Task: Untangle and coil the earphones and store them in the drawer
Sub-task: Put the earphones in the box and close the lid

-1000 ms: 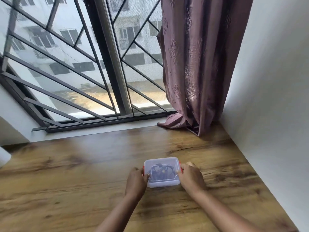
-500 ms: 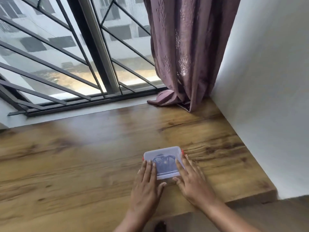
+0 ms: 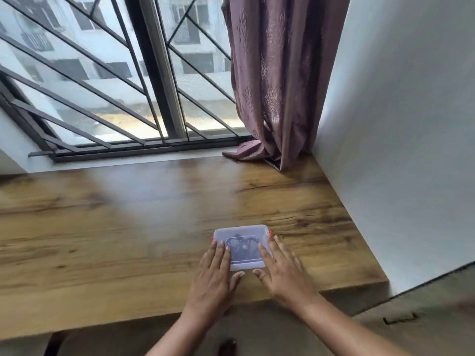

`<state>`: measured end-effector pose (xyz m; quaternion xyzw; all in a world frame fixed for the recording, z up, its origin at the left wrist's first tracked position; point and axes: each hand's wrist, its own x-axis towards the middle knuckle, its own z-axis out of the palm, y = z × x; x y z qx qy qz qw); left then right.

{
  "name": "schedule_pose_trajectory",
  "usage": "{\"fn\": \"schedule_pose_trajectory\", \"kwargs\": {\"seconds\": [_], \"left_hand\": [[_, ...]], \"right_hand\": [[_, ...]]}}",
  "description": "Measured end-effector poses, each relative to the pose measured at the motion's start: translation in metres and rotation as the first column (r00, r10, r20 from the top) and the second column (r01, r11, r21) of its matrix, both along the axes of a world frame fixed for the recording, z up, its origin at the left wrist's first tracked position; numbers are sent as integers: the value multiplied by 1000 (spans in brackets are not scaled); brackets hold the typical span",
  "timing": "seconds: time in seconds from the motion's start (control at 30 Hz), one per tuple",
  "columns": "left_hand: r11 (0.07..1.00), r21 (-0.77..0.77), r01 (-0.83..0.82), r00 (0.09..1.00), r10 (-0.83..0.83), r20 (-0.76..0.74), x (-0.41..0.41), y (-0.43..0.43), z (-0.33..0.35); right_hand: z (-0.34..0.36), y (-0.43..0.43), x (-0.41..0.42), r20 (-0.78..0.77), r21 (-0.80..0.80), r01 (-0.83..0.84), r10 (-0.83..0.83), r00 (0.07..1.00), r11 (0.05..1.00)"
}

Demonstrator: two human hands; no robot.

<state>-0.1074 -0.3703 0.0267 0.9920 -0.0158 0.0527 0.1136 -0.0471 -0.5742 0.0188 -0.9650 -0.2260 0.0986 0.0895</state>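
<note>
A small translucent plastic box (image 3: 241, 232) with a lid and red side clips lies on the wooden desk (image 3: 128, 222), near its front right corner. Dark earphones (image 3: 243, 246) show dimly through the lid. My left hand (image 3: 214, 274) lies flat with its fingers spread on the box's left side. My right hand (image 3: 281, 269) lies flat on the right side, thumb near the box's front edge. Neither hand grips the box. No drawer shows clearly.
A barred window (image 3: 115, 86) runs along the desk's far edge. A mauve curtain (image 3: 272, 80) hangs into the back right corner, its hem on the desk. A white wall (image 3: 401, 137) bounds the desk's right side. The floor lies below the front edge.
A second ago my hands gripped the box's two sides with curled fingers; now they lie flat on its lid. The box stays in place, while my view has shifted.
</note>
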Motion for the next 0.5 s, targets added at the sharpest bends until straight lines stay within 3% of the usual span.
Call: {"fn": "schedule_pose_trajectory", "kwargs": {"seconds": [0.33,0.43,0.5], "left_hand": [[987,97,-127,967,146,-211,-27,-42,3],[983,124,-139,971,160,-179,-37,-47,13],[986,20,-166,983,167,-80,-49,-55,17]], "right_hand": [[5,-30,-13,-9,30,-103,103,995,994],[11,-31,-18,5,51,-109,109,994,993],[16,-34,-32,99,190,-107,89,991,976]]}}
